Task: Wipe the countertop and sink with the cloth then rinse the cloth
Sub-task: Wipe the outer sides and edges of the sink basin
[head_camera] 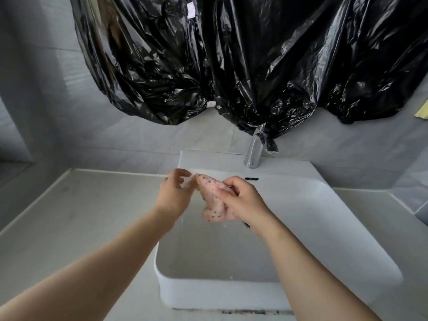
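Two hands hold the pink, dark-speckled cloth [212, 200] in the air above the far half of the white sink [208, 293], clear of the basin floor. The left hand [172, 193] pinches a thin edge of it between thumb and fingers, while the fingers of the right hand [243, 200] are curled round the bunched middle. No water can be seen running from the chrome tap [253, 156], so this looks like the cloth being opened out, either ahead of wiping or ahead of the rinse; which one cannot be told. The next move likely calls for spreading the cloth flat, or freeing one hand for the tap. The pale surface [81, 205] runs along both sides of the sink. Crumpled black plastic sheeting [231, 66] hangs on the wall above, over grey wall tiles [69, 123].
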A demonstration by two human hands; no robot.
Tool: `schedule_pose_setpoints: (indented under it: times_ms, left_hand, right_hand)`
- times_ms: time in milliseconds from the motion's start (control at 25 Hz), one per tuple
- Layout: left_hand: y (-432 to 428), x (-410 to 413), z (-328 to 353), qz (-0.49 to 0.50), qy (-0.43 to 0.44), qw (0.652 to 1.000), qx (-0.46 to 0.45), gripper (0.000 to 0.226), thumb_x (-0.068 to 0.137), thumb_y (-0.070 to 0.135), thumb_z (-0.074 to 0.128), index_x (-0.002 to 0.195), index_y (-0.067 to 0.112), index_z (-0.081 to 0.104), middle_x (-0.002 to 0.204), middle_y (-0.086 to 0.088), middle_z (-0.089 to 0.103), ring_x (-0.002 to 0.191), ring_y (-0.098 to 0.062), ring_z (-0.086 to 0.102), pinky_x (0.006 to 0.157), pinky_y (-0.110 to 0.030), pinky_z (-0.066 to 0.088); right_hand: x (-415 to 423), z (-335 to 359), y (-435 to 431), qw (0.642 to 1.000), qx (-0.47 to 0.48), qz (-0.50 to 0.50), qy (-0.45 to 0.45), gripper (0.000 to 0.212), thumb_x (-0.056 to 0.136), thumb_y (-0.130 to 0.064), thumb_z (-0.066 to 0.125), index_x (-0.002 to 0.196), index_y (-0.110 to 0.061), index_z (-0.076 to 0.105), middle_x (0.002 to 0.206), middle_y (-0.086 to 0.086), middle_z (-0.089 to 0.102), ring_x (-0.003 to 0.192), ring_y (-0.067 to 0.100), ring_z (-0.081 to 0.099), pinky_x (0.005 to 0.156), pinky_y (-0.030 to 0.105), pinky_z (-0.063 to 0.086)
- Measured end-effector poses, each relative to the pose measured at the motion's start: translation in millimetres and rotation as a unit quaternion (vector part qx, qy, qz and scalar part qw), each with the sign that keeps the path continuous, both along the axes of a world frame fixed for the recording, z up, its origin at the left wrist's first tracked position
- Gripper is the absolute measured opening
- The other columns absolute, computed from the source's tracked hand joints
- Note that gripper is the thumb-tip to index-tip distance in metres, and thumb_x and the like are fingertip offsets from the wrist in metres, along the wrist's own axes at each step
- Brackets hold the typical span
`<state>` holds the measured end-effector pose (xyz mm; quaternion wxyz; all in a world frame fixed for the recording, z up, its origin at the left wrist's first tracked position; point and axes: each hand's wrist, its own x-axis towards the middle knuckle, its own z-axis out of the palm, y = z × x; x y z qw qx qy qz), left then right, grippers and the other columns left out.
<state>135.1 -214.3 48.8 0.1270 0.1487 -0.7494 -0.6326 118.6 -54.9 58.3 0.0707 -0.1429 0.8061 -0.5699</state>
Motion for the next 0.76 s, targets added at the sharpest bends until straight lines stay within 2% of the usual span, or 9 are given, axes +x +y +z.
schedule_pose_setpoints:
  times_ms: [80, 160, 240, 320, 440, 520, 600, 680, 760]
  left_hand:
    - [10.3, -9.5, 1.0, -0.04, -0.04, 0.998, -0.02, 0.019, 0.085, 0.042, 0.058, 0.08, 0.024, 0.054, 0.1, -0.011, 0.063, 0.083, -0.022, 0.056, 0.077, -0.033, 0.042]
    - [16.3, -16.4, 6.9, -0.096, -0.066, 0.991, 0.066, 0.022, 0.09, 0.046, 0.05, 0.082, 0.026, 0.057, 0.091, 0.002, 0.065, 0.085, -0.012, 0.059, 0.08, -0.03, 0.041]
    - [15.4, -23.1, 14.5, -0.138, -0.035, 0.989, 0.049, 0.022, 0.09, 0.041, 0.052, 0.083, 0.022, 0.061, 0.083, 0.008, 0.065, 0.082, -0.006, 0.059, 0.074, -0.021, 0.04]
    - [13.1, -33.0, 18.7, -0.153, -0.013, 0.988, 0.014, 0.016, 0.089, 0.029, 0.058, 0.077, 0.018, 0.06, 0.077, 0.007, 0.063, 0.077, -0.009, 0.058, 0.065, -0.017, 0.039]
    - [7.6, -51.3, 21.4, -0.102, -0.006, 0.995, -0.002, 0.02, 0.093, 0.02, 0.052, 0.074, 0.015, 0.055, 0.075, 0.001, 0.059, 0.072, -0.015, 0.058, 0.065, -0.02, 0.047]
    - [5.7, -58.2, 24.4, -0.085, 0.0, 0.996, -0.024, 0.023, 0.093, 0.024, 0.052, 0.074, 0.013, 0.055, 0.074, -0.002, 0.058, 0.073, -0.019, 0.055, 0.075, -0.034, 0.049]
    - [5.6, -60.8, 26.9, -0.088, -0.001, 0.994, -0.072, 0.027, 0.093, 0.028, 0.051, 0.072, 0.011, 0.053, 0.073, -0.001, 0.055, 0.071, -0.017, 0.051, 0.069, -0.031, 0.045]
    - [5.8, -63.0, 27.8, -0.081, 0.001, 0.994, -0.078, 0.03, 0.094, 0.031, 0.05, 0.072, 0.01, 0.051, 0.074, 0.0, 0.053, 0.072, -0.017, 0.05, 0.067, -0.026, 0.04]
    - [4.7, -66.3, 26.3, -0.08, 0.015, 0.997, 0.009, 0.03, 0.094, 0.032, 0.05, 0.073, 0.011, 0.05, 0.074, -0.002, 0.054, 0.075, -0.02, 0.053, 0.076, -0.03, 0.046]
  right_hand:
    - [-12.9, 6.5, -1.0, 0.999, 0.018, -0.007, 0.034, 0.012, 0.088, -0.022, 0.063, 0.085, -0.021, 0.052, 0.083, -0.001, 0.059, 0.073, 0.011, 0.053, 0.06, 0.017, 0.041]
    - [-26.9, 11.7, -0.4, 0.998, 0.036, -0.012, 0.047, 0.015, 0.088, -0.025, 0.063, 0.083, -0.021, 0.049, 0.083, -0.002, 0.06, 0.073, 0.013, 0.053, 0.061, 0.02, 0.042]
    - [-38.9, 14.6, 1.6, 0.996, 0.053, -0.044, 0.061, 0.017, 0.088, -0.034, 0.061, 0.087, -0.02, 0.052, 0.078, -0.006, 0.058, 0.07, 0.012, 0.053, 0.058, 0.021, 0.041]
    - [-47.8, 16.6, 4.7, 0.993, 0.07, -0.066, 0.072, 0.014, 0.087, -0.037, 0.062, 0.093, -0.026, 0.055, 0.076, -0.007, 0.055, 0.072, 0.01, 0.053, 0.061, 0.022, 0.04]
    - [-54.4, 19.5, 11.6, 0.989, 0.128, -0.039, 0.067, 0.02, 0.083, -0.036, 0.066, 0.1, -0.036, 0.056, 0.074, -0.012, 0.051, 0.068, 0.009, 0.052, 0.056, 0.02, 0.039]
    - [-58.0, 18.3, 15.2, 0.983, 0.172, -0.013, 0.07, 0.014, 0.078, -0.042, 0.07, 0.085, -0.035, 0.06, 0.071, -0.011, 0.054, 0.065, 0.01, 0.055, 0.057, 0.02, 0.041]
    - [-63.6, 16.6, 17.6, 0.972, 0.217, -0.012, 0.087, 0.018, 0.078, -0.045, 0.068, 0.07, -0.032, 0.059, 0.08, -0.013, 0.055, 0.082, 0.011, 0.056, 0.074, 0.024, 0.043]
    - [-69.9, 15.7, 18.9, 0.977, 0.191, -0.006, 0.096, 0.028, 0.084, -0.04, 0.063, 0.062, -0.027, 0.054, 0.082, -0.013, 0.052, 0.088, 0.011, 0.051, 0.081, 0.03, 0.039]
    - [-71.5, 19.6, 17.4, 0.99, 0.119, 0.012, 0.07, 0.025, 0.089, -0.027, 0.059, 0.064, -0.023, 0.055, 0.069, -0.011, 0.049, 0.073, 0.01, 0.048, 0.069, 0.03, 0.036]
